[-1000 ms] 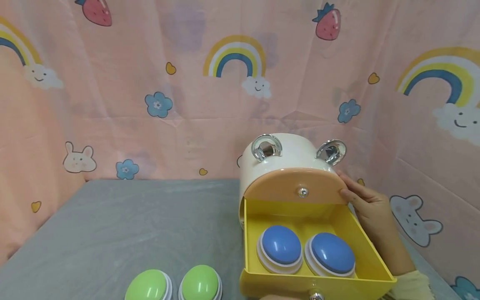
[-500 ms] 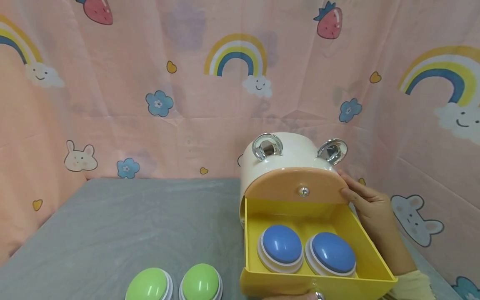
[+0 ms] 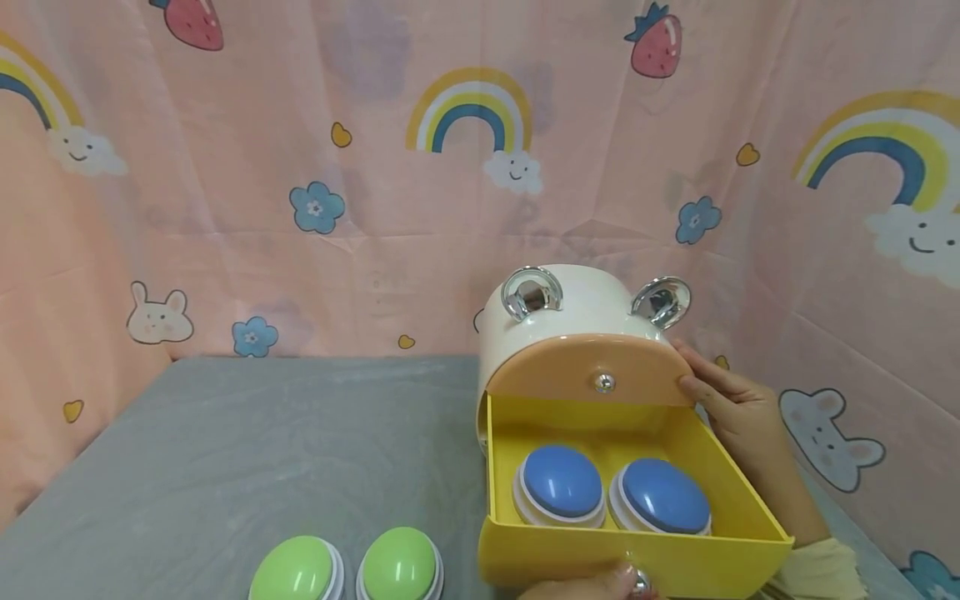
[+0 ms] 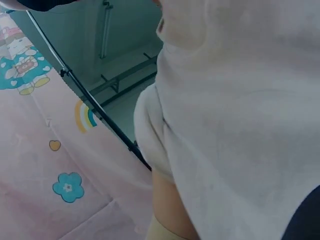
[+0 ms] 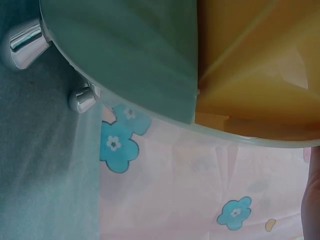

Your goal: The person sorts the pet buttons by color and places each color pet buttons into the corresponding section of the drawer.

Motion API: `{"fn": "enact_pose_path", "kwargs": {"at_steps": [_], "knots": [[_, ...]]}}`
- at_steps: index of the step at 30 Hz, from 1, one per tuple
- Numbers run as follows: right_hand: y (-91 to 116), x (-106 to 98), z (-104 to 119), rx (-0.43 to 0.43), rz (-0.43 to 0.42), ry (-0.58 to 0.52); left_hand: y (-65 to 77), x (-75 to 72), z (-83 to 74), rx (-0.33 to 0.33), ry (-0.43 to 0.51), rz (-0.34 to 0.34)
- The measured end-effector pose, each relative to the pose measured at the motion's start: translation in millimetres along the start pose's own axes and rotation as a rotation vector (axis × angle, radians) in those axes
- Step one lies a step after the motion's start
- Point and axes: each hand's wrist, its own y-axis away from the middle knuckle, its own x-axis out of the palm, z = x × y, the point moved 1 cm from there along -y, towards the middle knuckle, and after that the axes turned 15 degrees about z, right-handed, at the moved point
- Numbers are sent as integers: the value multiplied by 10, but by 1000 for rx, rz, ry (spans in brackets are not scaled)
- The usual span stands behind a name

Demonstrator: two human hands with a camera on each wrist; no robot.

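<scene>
- Main change we caught: the yellow drawer [image 3: 540, 558] looked higher at the front than it did half a second earlier, so its front wall hid more of the white bases inside. We couldn't tell if it had tilted up or slid in a bit.
- We also saw more of the left hand [image 3: 573, 587] at the bottom edge, fingers pinching the lower chrome knob [image 3: 641, 582] on the drawer front. The left wrist view was no help to us, mostly a pale shirt [image 4: 230, 100].
- The right hand [image 3: 750, 425] hadn't budged as far as we could see: its fingers gripped the side of the white storage box [image 3: 592, 292] with the chrome ears, thumb at the edge of the orange upper panel [image 3: 555, 367].
- Our read on what that meant: the person had the drawer by its knob and the box braced, so the drawer was what was being worked.
- Inside the pulled-out drawer we counted one blue dome button [image 3: 562, 481] and another blue dome button [image 3: 663, 496], side by side.
- We also had two green dome buttons [image 3: 401, 562] on the grey-covered table [image 3: 300, 442], left of the drawer, clipped by the frame's bottom edge.
</scene>
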Motion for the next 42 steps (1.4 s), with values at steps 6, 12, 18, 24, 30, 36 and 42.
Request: {"fn": "enact_pose_path", "kwargs": {"at_steps": [6, 12, 18, 24, 30, 36, 42], "knots": [[0, 14, 24, 10, 4, -6, 30, 25, -96, -19, -25, 66], [-5, -1, 36, 3, 33, -10, 3, 27, -216, -7, -57, 66], [-17, -24, 19, -6, 33, 31, -72, -4, -366, 33, -35, 81], [-43, -35, -25, -45, 36, 22, -201, -32, -470, 146, 52, 77], [-33, -34, -29, -93, 72, 41, -281, -57, -570, 185, 69, 43], [-24, -45, -23, -88, 69, 52, -324, -65, -639, 192, 61, 17], [-17, -44, -14, -132, 73, 39, -389, -77, -687, 225, 66, 4]]}}
